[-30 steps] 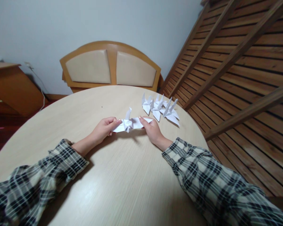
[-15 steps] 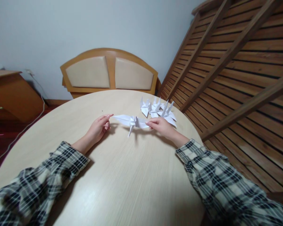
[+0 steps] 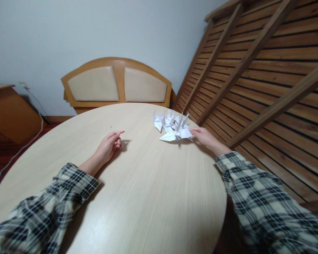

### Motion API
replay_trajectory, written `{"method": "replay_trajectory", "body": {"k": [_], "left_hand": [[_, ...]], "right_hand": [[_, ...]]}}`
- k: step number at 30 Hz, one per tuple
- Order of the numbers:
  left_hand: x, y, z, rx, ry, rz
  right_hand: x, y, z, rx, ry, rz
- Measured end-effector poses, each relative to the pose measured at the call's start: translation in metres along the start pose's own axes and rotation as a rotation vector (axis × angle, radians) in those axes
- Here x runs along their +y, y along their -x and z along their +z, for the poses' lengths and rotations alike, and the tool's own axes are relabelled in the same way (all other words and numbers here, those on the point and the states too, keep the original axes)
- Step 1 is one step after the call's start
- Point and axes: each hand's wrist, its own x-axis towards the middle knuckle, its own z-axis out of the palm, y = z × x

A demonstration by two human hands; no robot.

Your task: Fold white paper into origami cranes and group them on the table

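Note:
A white origami paper crane with spread wings is at the near side of a cluster of similar paper cranes on the round table. My right hand pinches its right wing between thumb and fingers. Its body overlaps the cranes behind, and I cannot tell whether it touches them. My left hand rests on the table to the left, holding nothing. Its index finger and thumb point forward, slightly parted, while the other fingers curl loosely.
The round pale wooden table stands before a headboard with cream panels. A slatted wooden frame leans along the right side. At the left are a wooden desk and a white cable on the floor.
My left hand has let go of the crane's left wing and stays near its place. My right hand has carried the crane right, to the cluster. The view has shifted slightly.

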Motion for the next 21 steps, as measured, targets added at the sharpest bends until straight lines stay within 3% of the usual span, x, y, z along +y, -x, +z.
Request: {"method": "replay_trajectory", "body": {"k": [6, 10, 16, 21], "left_hand": [[0.003, 0.002, 0.002, 0.004, -0.005, -0.015], [0.003, 0.002, 0.001, -0.005, -0.002, -0.007], [0.003, 0.003, 0.000, -0.021, -0.041, 0.011], [0.005, 0.013, 0.003, -0.016, -0.263, 0.179]], "right_hand": [[0.004, -0.008, 0.010, 0.011, 0.266, 0.013], [0.003, -0.011, 0.019, 0.096, 0.447, 0.010], [-0.006, -0.006, 0.030, 0.204, 0.546, -0.014], [-0.031, 0.005, 0.028, 0.320, 0.796, -0.148]]}}
